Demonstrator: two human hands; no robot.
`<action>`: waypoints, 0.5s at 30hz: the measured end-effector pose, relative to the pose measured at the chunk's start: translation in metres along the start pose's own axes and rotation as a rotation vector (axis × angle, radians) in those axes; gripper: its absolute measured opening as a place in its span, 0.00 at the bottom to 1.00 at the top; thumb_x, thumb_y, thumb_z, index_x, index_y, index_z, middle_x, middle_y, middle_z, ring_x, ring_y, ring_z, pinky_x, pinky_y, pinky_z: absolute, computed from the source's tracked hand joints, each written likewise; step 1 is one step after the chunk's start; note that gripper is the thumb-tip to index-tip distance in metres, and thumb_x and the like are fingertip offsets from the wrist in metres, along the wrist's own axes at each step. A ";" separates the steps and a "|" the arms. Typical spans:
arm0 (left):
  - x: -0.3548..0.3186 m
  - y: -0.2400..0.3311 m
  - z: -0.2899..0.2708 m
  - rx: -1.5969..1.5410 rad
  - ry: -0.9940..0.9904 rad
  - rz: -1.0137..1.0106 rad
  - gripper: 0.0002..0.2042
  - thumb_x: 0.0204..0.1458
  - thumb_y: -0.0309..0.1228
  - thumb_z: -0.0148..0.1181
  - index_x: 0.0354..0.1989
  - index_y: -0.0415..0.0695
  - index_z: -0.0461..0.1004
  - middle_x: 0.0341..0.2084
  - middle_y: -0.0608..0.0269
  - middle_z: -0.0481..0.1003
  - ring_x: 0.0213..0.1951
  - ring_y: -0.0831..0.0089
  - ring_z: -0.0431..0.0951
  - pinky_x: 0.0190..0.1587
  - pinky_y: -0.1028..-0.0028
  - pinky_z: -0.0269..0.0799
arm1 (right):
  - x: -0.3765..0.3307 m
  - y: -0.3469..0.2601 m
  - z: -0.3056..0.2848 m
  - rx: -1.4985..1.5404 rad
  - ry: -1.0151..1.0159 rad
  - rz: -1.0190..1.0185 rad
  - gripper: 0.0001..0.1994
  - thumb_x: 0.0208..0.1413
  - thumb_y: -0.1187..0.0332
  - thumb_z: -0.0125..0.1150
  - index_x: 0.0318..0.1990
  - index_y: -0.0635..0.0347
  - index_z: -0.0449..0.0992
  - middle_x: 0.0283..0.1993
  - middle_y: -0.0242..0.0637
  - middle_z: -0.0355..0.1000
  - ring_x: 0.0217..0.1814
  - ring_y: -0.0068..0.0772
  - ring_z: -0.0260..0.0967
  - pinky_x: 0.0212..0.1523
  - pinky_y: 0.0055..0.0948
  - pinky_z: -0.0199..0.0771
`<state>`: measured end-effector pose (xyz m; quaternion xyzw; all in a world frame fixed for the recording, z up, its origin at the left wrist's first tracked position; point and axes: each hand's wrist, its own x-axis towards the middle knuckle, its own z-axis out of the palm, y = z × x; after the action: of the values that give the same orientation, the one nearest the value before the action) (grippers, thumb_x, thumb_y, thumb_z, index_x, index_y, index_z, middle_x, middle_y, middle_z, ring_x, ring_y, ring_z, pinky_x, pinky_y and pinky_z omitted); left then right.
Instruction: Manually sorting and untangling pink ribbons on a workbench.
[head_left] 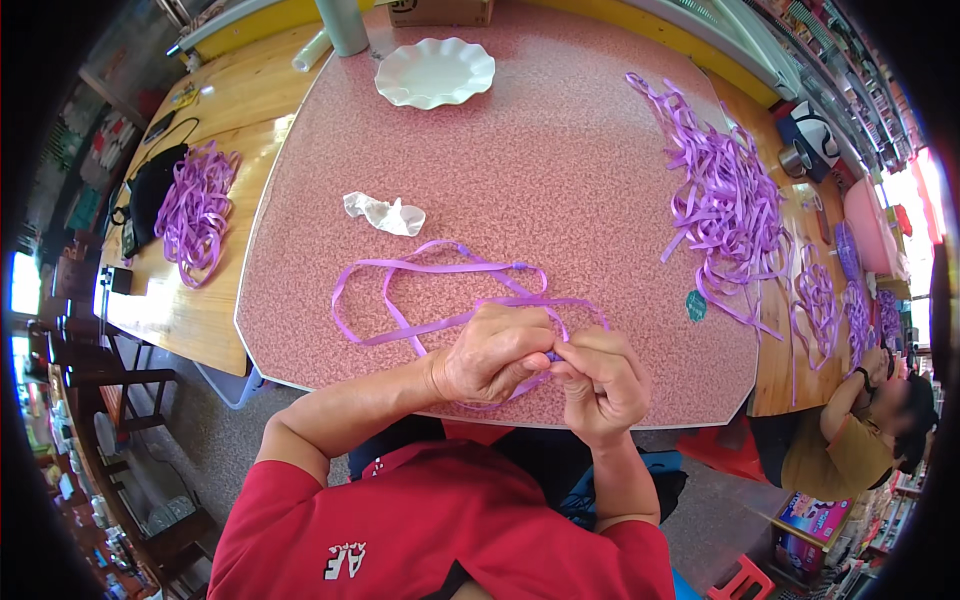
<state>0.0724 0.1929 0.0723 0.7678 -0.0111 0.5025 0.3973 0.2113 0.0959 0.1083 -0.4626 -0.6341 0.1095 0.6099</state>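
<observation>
Nearest the body, the left hand (492, 352) and right hand (598, 382) meet at the table's near edge, both pinched shut on the same long purple plastic ribbon (440, 270) — fingertips pressed together around it, likely so a short stretch stays taut between them. The rest of that ribbon trails away in loose loops over the pink speckled tabletop (560, 170), lying flat where it can be drawn in without snagging. Just beyond the loops sits a crumpled white scrap of paper or plastic (384, 213). To the right lies a large heap of purple ribbon strips (725, 195), within reach; a smaller bundle of purple ribbon (195, 210) rests on the wooden table at the left. Farthest off, a white scalloped plate (435, 72) stands with nothing visible in it — no ribbon is held in any container.
</observation>
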 end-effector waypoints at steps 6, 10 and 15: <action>0.003 0.006 -0.004 -0.066 -0.048 -0.111 0.13 0.65 0.38 0.49 0.40 0.38 0.70 0.23 0.53 0.71 0.20 0.58 0.72 0.23 0.67 0.67 | 0.014 0.004 -0.006 -0.093 -0.068 -0.205 0.10 0.50 0.77 0.70 0.39 0.66 0.78 0.33 0.39 0.74 0.26 0.31 0.71 0.23 0.27 0.69; 0.002 0.009 -0.003 -0.081 -0.054 -0.211 0.14 0.66 0.38 0.48 0.42 0.38 0.71 0.26 0.56 0.73 0.23 0.65 0.73 0.24 0.70 0.67 | 0.017 0.013 -0.010 -0.132 -0.106 -0.249 0.11 0.49 0.77 0.71 0.40 0.63 0.79 0.33 0.38 0.73 0.26 0.32 0.71 0.23 0.28 0.69; 0.003 0.008 -0.008 -0.261 -0.146 -0.579 0.15 0.67 0.39 0.46 0.45 0.39 0.71 0.30 0.63 0.72 0.27 0.78 0.71 0.28 0.74 0.67 | 0.008 0.024 -0.004 -0.113 -0.051 -0.184 0.12 0.49 0.76 0.71 0.42 0.62 0.79 0.35 0.38 0.74 0.30 0.32 0.72 0.27 0.28 0.72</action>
<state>0.0646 0.1934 0.0814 0.7157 0.1148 0.3066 0.6170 0.2276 0.1132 0.0979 -0.4331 -0.6943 0.0290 0.5741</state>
